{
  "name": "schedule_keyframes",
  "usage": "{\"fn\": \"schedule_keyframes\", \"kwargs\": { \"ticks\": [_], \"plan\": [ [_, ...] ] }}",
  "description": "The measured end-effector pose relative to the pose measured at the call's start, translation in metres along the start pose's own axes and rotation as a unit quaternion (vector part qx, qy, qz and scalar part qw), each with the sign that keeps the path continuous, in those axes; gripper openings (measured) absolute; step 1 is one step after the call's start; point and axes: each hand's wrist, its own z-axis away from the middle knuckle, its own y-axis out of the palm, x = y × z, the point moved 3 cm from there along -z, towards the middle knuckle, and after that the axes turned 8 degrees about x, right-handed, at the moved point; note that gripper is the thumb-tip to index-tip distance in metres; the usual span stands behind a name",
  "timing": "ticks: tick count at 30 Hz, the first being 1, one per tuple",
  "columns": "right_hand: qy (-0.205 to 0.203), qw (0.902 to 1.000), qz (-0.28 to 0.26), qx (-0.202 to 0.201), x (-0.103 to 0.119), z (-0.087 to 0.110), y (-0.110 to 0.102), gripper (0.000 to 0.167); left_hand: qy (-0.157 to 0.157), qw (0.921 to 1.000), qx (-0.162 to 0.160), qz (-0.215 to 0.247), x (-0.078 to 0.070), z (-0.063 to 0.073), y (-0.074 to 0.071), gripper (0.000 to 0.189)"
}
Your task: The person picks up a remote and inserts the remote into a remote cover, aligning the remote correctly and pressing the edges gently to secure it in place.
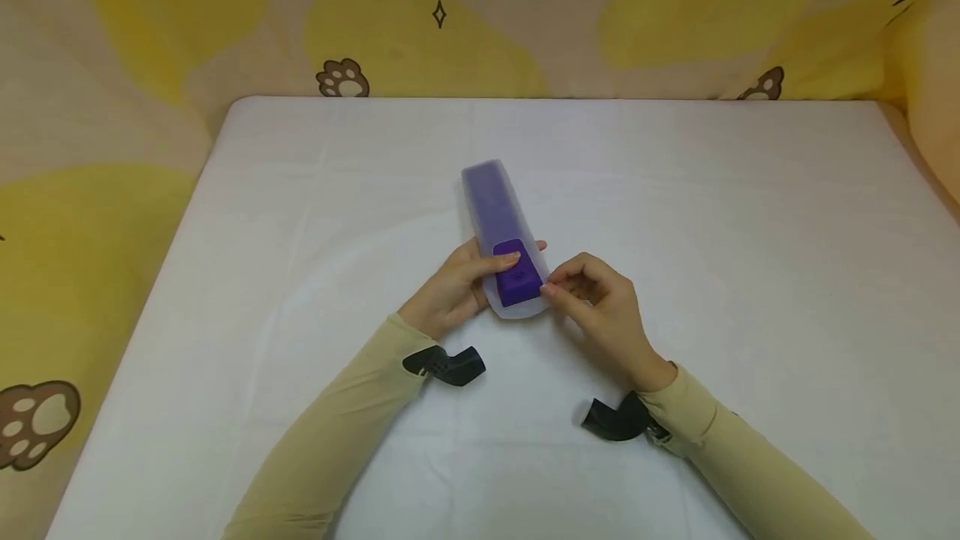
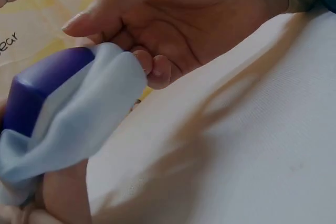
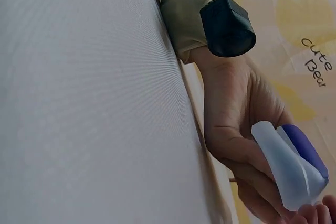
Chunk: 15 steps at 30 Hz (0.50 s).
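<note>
A long purple block (image 1: 519, 277) lies inside a frosted, translucent soft sleeve (image 1: 487, 198). Its dark purple near end shows bare through an opening; the rest looks lavender through the sleeve. My left hand (image 1: 453, 290) grips it from the left, thumb on the bare purple part and fingers underneath. At the near right corner, the thumb and index finger of my right hand (image 1: 603, 307) pinch the sleeve's rim. The left wrist view shows the pale sleeve (image 2: 100, 114) bulging in folds around the purple end (image 2: 44, 87). Fingertips of the right hand (image 3: 315, 214) just enter the right wrist view.
A white-covered table (image 1: 300, 190) lies under both hands. Yellow and beige cloth with paw prints (image 1: 450, 48) hangs behind and at the sides. Black curved mounts (image 1: 450, 365) sit on both sleeved wrists.
</note>
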Motion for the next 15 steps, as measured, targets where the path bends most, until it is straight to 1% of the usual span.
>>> {"fn": "schedule_keyframes", "kwargs": {
  "ticks": [3, 7, 11, 13, 15],
  "plan": [
    [0.064, 0.9973, -0.03, -0.021, -0.0026, 0.0004, -0.0025, 0.005, -0.01, 0.9995, 0.018, -0.023, 0.0013, 0.0009, 0.0026, 0.06],
    [0.129, 0.99, -0.049, -0.031, -0.0064, -0.0001, -0.0038, 0.011, -0.039, 0.9959, 0.025, -0.077, 0.0044, 0.0019, 0.0056, 0.066],
    [0.182, 0.9801, -0.077, -0.011, -0.0094, -0.0001, -0.0022, 0.017, -0.064, 0.9884, 0.021, -0.136, 0.0075, 0.0021, 0.0086, 0.065],
    [0.199, 0.9762, -0.086, 0.002, -0.01, 0.0001, -0.0016, 0.02, -0.07, 0.9848, 0.021, -0.158, 0.0082, 0.0021, 0.01, 0.062],
    [0.208, 0.9735, -0.094, 0.01, -0.0103, 0.0003, -0.0013, 0.022, -0.074, 0.9817, 0.02, -0.175, 0.0087, 0.0019, 0.0111, 0.064]
  ]
}}
